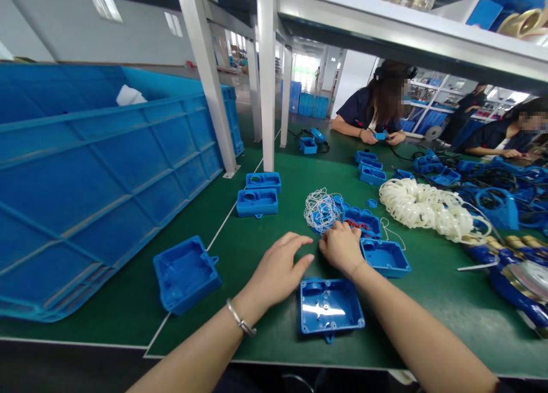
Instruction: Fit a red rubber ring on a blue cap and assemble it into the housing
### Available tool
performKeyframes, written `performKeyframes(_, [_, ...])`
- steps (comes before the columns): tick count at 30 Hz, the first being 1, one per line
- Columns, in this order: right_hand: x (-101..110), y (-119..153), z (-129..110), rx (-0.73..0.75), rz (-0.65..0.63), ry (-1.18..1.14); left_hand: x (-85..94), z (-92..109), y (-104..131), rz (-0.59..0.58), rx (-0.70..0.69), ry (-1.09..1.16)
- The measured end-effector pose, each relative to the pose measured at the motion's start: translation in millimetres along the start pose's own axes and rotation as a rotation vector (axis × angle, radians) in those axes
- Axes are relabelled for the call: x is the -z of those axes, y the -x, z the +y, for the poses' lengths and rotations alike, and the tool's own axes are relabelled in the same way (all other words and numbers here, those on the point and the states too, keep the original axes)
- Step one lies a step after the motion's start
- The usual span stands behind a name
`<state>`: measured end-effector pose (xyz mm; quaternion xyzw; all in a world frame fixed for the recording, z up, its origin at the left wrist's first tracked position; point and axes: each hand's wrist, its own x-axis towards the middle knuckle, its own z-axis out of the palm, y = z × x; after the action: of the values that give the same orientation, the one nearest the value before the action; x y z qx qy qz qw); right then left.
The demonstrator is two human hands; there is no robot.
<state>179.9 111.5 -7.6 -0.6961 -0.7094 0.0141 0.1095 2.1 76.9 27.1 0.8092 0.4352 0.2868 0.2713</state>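
- Your left hand (278, 270) lay palm down on the green counter (257, 244), near its front edge, fingers spread and flat, gripping nothing.
- Your right hand (341, 246) was just beside it, fingers curled down at the near side of a tangle of white rings (321, 210); I could not tell whether the fingertips pinched a ring, as the knuckles hid them.
- The tangle of white rings sat on the counter a little back from the front edge, resting partly on small blue parts (319, 219).
- A blue housing (329, 307), open side up, lay close to the front edge, between your two forearms and touching neither hand.
- A second open housing (385, 256) sat just to the right of your right wrist; a third (363, 221), with dark red parts inside, stood just behind your right hand.
- A fourth housing (185, 274) rested tilted at the front left, across the white line on the counter.
- Two covers with round holes (259, 194) lay further back, near a white post (268, 79).
- A large blue crate (94, 176) filled the left side of the counter.
- A heap of white gaskets (428, 207) lay toward the right side.
- A co-worker (377, 110) sat at the far edge, both hands on a blue part.
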Motion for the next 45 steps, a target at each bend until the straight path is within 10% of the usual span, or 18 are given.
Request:
performKeyframes(16, [95, 13, 46, 0.124, 0.044, -0.672, -19.2, 11, -93, -0.122, -0.095, 0.501])
performKeyframes(34, [66, 122, 40, -0.049, -0.492, -1.355, -3.9, 45, 53, -0.267, 0.566, 1.029])
performKeyframes(45, [32, 117, 31, 0.108, -0.045, -0.621, -24.6, 13, 47, -0.012, 0.303, 0.217])
